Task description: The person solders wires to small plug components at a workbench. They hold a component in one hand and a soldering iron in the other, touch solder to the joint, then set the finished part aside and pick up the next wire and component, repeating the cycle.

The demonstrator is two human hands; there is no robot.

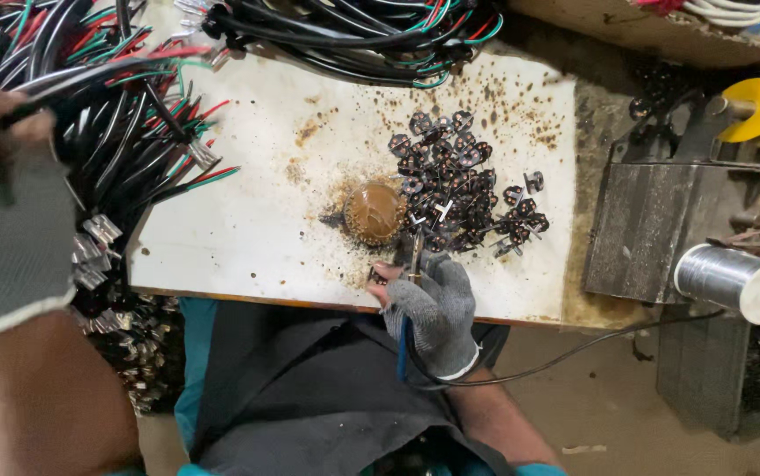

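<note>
knit-gloved right hand (433, 304), thin soldering iron (416, 251), glossy wire bundle (124, 115)

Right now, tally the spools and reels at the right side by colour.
Silver wire spool: 1
Yellow reels: 2, the second only partly visible at the frame edge
Total: 3

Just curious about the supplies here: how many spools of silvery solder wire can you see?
1: a solder spool lies on its side at the right edge, beside the grey metal block. Others may be hidden outside the view.
</note>
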